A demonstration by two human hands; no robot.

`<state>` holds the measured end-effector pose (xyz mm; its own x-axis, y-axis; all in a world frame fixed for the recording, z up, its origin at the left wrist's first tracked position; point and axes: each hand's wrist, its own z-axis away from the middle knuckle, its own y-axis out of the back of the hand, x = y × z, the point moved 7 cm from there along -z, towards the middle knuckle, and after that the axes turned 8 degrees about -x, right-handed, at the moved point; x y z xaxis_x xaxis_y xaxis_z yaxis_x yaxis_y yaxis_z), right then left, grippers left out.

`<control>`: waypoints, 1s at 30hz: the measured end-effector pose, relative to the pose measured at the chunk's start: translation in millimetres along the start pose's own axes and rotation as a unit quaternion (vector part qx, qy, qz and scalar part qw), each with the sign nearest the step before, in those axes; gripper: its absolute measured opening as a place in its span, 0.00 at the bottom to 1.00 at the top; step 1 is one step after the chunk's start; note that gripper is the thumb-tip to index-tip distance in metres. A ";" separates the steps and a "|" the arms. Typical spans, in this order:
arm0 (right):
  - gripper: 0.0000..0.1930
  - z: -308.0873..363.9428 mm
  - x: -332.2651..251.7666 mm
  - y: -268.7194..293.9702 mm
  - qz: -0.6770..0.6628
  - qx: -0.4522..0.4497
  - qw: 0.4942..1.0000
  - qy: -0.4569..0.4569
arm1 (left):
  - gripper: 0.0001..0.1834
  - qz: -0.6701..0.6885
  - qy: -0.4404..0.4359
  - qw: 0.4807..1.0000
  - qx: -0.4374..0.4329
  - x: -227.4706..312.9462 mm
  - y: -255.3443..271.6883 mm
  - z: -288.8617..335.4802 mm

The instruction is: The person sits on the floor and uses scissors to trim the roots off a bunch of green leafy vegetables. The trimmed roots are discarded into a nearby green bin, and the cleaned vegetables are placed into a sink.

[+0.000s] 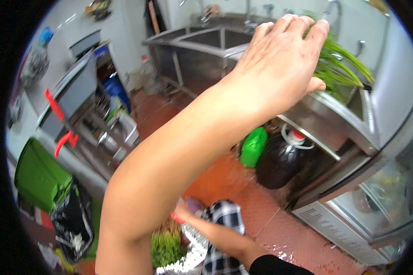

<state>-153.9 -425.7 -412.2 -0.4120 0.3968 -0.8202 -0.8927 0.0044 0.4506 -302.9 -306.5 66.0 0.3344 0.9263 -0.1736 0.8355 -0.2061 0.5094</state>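
Note:
My left arm reaches up across the view from the lower left. At its end my left hand (284, 55) is seen from the back, its thumb apart from the fingers, around a bunch of long green stalks (342, 64). The stalks stick out past the hand over the sink, and the palm side is hidden. Down low, my right hand (182, 211) shows only in part behind the left forearm; a red strip lies by it and its fingers are hidden. Near it lies a pile of leafy greens with roots (166, 247) on a shiny silvery surface (195, 252).
A steel sink (183, 59) runs along the back. Beneath it stand a green jug (253, 146) and a large dark bottle (282, 162) with a red cap. A glass-doored cabinet (381, 201) is at right. At left are a green bin (39, 172) and red handles (55, 105).

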 end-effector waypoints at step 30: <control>0.21 -33.4 -43.7 -34.7 -0.205 -0.063 0.969 -0.120 | 0.25 -0.100 0.919 0.177 -0.338 118.4 -40.6 932.7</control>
<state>-110.9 -473.9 -403.8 0.0230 0.5879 -0.8086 -0.9938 0.1014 0.0454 109.4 -482.6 -761.3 -0.8981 -0.4397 0.0050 0.2992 -0.6029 0.7396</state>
